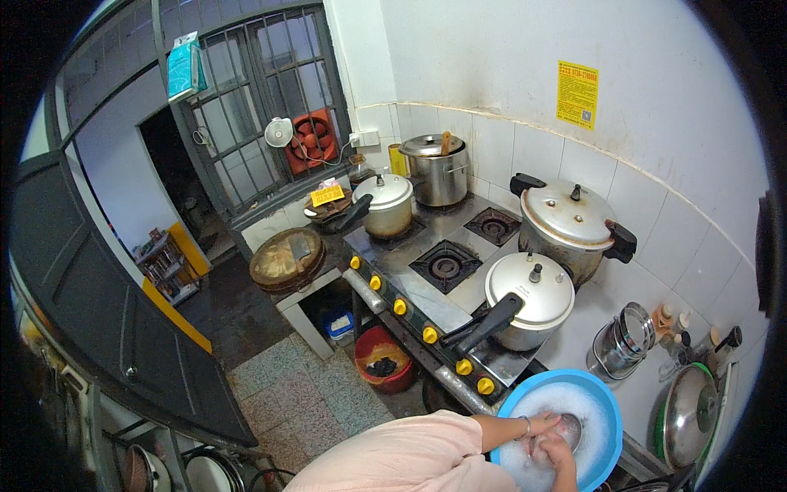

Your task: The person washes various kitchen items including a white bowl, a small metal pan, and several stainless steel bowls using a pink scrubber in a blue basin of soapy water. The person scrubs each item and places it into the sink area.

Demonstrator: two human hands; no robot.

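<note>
A light blue plastic basin [607, 393] full of white suds stands at the lower right. Over the suds, a small round metal bowl [572, 430] is tilted between my two hands. My left hand [543, 424], with a bracelet at its wrist, holds the bowl by its left side. My right hand [555, 451] lies against the bowl's near side with its fingers bent. Those fingertips are partly hidden, so I cannot tell whether a cloth or anything else is in them.
A gas stove [393, 264] with yellow knobs extends left of the basin. On it stand a white pressure cooker [532, 286], a large pressure cooker [565, 215] and a steel stockpot [438, 175]. Stacked metal bowls [630, 335] and a wok lid [692, 415] are to the right. Below is a red bucket [387, 369].
</note>
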